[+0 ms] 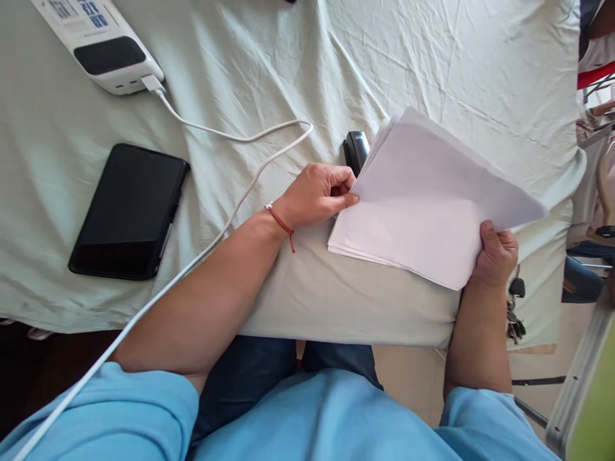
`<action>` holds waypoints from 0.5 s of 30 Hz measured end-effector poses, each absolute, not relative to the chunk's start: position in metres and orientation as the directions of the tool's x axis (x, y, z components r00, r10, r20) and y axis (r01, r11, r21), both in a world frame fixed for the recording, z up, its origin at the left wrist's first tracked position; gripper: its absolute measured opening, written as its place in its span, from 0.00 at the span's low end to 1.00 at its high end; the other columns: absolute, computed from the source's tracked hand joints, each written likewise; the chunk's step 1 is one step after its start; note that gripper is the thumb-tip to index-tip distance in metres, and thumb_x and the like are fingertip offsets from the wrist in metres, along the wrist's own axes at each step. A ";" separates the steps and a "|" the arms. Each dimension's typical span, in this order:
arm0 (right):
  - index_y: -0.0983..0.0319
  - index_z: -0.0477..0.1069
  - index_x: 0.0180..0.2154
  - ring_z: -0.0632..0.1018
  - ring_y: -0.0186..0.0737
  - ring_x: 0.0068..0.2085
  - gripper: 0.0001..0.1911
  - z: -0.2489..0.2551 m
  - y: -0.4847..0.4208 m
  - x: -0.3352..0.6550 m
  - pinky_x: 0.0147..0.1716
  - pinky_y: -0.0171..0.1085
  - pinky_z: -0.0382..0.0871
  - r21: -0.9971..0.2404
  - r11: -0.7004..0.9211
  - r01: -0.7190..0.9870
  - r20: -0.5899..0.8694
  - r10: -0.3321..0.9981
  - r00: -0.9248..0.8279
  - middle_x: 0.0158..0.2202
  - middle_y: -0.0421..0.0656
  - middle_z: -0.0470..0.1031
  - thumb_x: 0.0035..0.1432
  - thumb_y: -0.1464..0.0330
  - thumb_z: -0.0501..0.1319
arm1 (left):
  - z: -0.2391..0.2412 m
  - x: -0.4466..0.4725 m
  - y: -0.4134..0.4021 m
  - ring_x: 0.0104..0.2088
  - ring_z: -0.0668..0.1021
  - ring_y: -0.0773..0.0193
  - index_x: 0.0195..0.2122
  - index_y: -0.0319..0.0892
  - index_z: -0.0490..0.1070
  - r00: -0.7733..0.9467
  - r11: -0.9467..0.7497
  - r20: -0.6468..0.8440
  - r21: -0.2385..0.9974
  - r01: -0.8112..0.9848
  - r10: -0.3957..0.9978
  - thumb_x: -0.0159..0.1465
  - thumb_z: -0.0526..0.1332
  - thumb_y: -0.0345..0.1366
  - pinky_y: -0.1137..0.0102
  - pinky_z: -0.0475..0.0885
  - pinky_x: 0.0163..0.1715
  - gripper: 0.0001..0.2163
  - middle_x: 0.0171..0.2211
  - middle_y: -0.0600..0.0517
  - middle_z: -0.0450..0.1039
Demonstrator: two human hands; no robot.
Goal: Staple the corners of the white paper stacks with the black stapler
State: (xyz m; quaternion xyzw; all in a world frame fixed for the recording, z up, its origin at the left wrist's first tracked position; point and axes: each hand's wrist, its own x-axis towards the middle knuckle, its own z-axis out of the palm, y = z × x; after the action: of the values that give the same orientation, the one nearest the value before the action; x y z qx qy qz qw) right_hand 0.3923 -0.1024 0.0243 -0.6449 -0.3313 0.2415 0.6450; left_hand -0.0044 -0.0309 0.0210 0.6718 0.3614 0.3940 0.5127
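Observation:
A stack of white paper sheets (427, 198) lies tilted over the table's near right part. My left hand (317, 192) pinches the stack's left edge, fingers closed on it; a red string circles that wrist. My right hand (494, 253) grips the stack's lower right corner from beneath, thumb on top. A black stapler (355, 150) sits on the cloth just behind my left hand, partly hidden under the sheets.
A pale green cloth (288, 77) covers the table. A black phone (129, 211) lies at the left. A white power bank (100, 45) at the top left feeds a white cable (230, 137) running toward me. Keys (515, 307) hang at the table's right edge.

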 end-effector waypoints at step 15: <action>0.62 0.84 0.38 0.89 0.43 0.54 0.27 0.022 -0.101 0.395 0.68 0.43 0.86 -0.986 0.063 0.156 0.151 0.741 0.655 0.43 0.45 0.89 0.45 0.51 0.87 | 0.028 -0.007 -0.031 0.28 0.62 0.67 0.26 0.45 0.65 0.481 -0.259 0.165 0.956 0.136 0.861 0.64 0.71 0.43 0.67 0.57 0.30 0.17 0.22 0.59 0.60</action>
State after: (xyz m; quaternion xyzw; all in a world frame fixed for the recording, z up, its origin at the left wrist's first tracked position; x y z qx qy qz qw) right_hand 0.3946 -0.1009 0.0223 -0.6453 -0.3473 0.2281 0.6410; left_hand -0.0067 -0.0310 0.0280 0.7040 0.3539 0.3662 0.4950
